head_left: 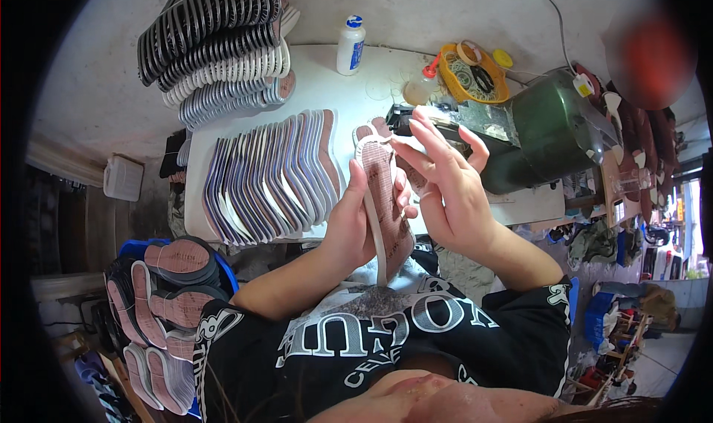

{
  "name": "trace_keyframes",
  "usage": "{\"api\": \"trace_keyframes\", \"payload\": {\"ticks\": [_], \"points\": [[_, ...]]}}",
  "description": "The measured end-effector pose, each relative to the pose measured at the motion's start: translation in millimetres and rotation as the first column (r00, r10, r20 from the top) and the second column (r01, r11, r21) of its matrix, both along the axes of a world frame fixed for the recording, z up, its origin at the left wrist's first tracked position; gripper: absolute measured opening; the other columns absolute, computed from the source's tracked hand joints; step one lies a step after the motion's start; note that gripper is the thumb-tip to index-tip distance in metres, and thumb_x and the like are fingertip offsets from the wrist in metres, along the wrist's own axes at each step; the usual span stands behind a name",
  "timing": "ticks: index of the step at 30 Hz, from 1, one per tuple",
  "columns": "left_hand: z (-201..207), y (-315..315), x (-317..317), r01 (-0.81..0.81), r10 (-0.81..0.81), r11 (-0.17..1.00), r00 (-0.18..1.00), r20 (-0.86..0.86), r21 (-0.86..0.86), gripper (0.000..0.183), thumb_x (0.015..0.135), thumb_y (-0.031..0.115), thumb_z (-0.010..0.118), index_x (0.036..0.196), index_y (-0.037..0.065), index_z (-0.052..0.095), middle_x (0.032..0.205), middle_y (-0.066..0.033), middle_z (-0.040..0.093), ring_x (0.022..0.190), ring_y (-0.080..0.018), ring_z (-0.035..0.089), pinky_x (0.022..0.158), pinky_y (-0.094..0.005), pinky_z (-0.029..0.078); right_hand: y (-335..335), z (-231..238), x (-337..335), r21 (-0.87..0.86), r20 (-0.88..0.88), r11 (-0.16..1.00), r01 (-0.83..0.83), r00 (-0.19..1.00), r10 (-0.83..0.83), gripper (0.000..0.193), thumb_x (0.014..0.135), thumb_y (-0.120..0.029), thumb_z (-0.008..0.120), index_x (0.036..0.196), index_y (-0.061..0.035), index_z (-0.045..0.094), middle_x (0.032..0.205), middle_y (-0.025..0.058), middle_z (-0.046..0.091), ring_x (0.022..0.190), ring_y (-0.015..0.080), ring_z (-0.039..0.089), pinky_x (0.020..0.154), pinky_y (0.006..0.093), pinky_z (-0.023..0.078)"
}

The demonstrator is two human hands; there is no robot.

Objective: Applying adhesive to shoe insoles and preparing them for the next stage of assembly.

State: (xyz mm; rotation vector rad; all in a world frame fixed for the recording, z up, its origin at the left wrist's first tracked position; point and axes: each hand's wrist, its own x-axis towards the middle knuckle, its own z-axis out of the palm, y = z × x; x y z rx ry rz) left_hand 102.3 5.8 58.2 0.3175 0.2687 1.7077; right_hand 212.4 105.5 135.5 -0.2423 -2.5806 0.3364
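My left hand (353, 219) grips a shoe insole (382, 204), thumb on one side and fingertips round the other. The insole has a brownish-pink face with dark print and a pale rim; it stands tilted in front of my chest, toe end away from me. My right hand (449, 178) is at its far end, fingers stretched and apart, one fingertip at or very near the toe edge. I cannot tell whether it touches. To the left, a long row of insoles (271, 174) stands on edge on the white table (319, 66). Another insole end (371, 129) shows behind the held one.
Stacked black, white and grey soles (215, 44) rise at the far left. A white bottle with blue cap (351, 46), red-nozzled bottle (422, 87) and yellow basket (475, 74) stand at the back. Right is a dark green machine (546, 129); lower left, a blue bin (229, 267) of bundled insoles.
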Motion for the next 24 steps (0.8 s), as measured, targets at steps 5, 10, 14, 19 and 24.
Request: {"api": "trace_keyframes", "payload": {"ticks": [5, 10, 14, 19, 24], "points": [[-17.2, -0.6, 4.4, 0.041, -0.067, 0.982, 0.989, 0.134, 0.184, 0.062, 0.096, 0.059, 0.025, 0.128, 0.008, 0.044, 0.110, -0.0057, 0.053, 0.100, -0.0180, 0.052, 0.091, -0.0351, 0.042, -16.7, -11.8, 3.2, -0.087, 0.078, 0.995, 0.046, 0.996, -0.039, 0.064, 0.073, 0.000, 0.045, 0.136, 0.0067, 0.034, 0.129, 0.0181, 0.055, 0.137, 0.0248, 0.035, 0.107, 0.0476, 0.009], [1.6, -2.8, 13.0, -0.086, 0.061, 0.990, 0.976, -0.207, -0.112, 0.059, 0.097, 0.054, 0.027, 0.138, 0.012, 0.033, 0.118, -0.0054, 0.050, 0.108, -0.0160, 0.049, 0.097, -0.0345, 0.039, -25.2, -13.8, -1.3, -0.123, 0.075, 0.987, 0.100, 0.993, -0.091, 0.071, 0.072, -0.001, 0.045, 0.139, 0.0073, 0.026, 0.130, 0.0228, 0.052, 0.136, 0.0285, 0.034, 0.107, 0.0500, 0.008], [4.6, 1.4, 16.6, -0.132, 0.122, 0.990, 0.976, -0.180, -0.044, 0.060, 0.098, 0.053, 0.027, 0.142, 0.012, 0.028, 0.135, -0.0084, 0.043, 0.124, -0.0188, 0.043, 0.104, -0.0363, 0.033, -28.1, -21.7, -7.3, -0.194, 0.002, 0.978, 0.075, 0.997, -0.076, 0.073, 0.072, -0.001, 0.044, 0.141, 0.0080, 0.021, 0.129, 0.0230, 0.053, 0.134, 0.0306, 0.036, 0.107, 0.0516, 0.008], [7.5, -6.3, 16.4, -0.173, 0.159, 0.983, 0.968, -0.196, -0.055, 0.062, 0.098, 0.052, 0.027, 0.144, 0.011, 0.025, 0.142, -0.0088, 0.037, 0.130, -0.0205, 0.038, 0.108, -0.0374, 0.029, -31.3, -23.5, -8.0, -0.158, 0.027, 0.981, 0.111, 0.994, -0.108, 0.074, 0.071, 0.000, 0.045, 0.141, 0.0083, 0.021, 0.128, 0.0223, 0.054, 0.133, 0.0299, 0.038, 0.107, 0.0517, 0.009], [0.6, -8.7, 11.0, -0.160, 0.151, 0.987, 0.958, -0.243, -0.017, 0.065, 0.097, 0.055, 0.026, 0.144, 0.010, 0.023, 0.142, -0.0096, 0.036, 0.133, -0.0228, 0.034, 0.111, -0.0399, 0.027, -41.8, -23.3, 2.1, -0.190, 0.050, 0.977, 0.100, 0.994, -0.092, 0.073, 0.070, 0.000, 0.045, 0.140, 0.0077, 0.024, 0.127, 0.0200, 0.055, 0.135, 0.0286, 0.037, 0.106, 0.0514, 0.010]]}}
